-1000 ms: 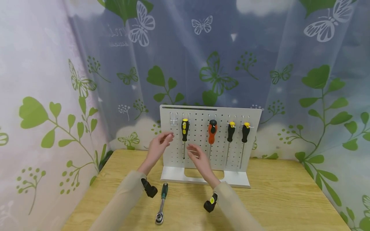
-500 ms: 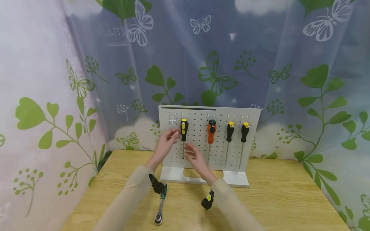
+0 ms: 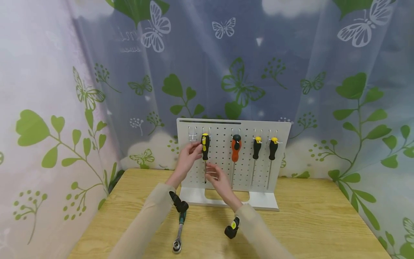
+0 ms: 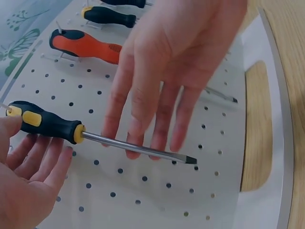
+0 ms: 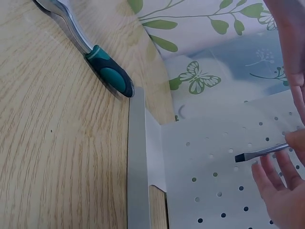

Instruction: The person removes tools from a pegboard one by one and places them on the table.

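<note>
A black-and-yellow slotted screwdriver (image 3: 205, 146) hangs upright at the pegboard's left part, handle up. My left hand (image 3: 187, 158) holds its handle; in the left wrist view the thumb lies on the yellow inlays and the fingers reach behind. My right hand (image 3: 220, 180) is at the steel shaft (image 4: 114, 142), with the thumb in front and fingers behind, the tip sticking out past them. In the right wrist view the flat tip (image 5: 240, 157) shows dark beside the right fingers. How firmly the right hand pinches is hard to see.
The white pegboard (image 3: 220, 144) stands on a wooden table (image 3: 310, 223). To the right hang an orange-and-black screwdriver (image 3: 236, 149) and two black ones with yellow tops, one the right-hand screwdriver (image 3: 273, 149). An unused clear hook (image 3: 192, 136) is at upper left. A green-handled ratchet (image 3: 178, 237) lies in front.
My left hand has moved right onto the screwdriver's handle. The right hand has moved slightly left to the shaft. The screwdriver sits a little lower and its tip has dropped slightly.
</note>
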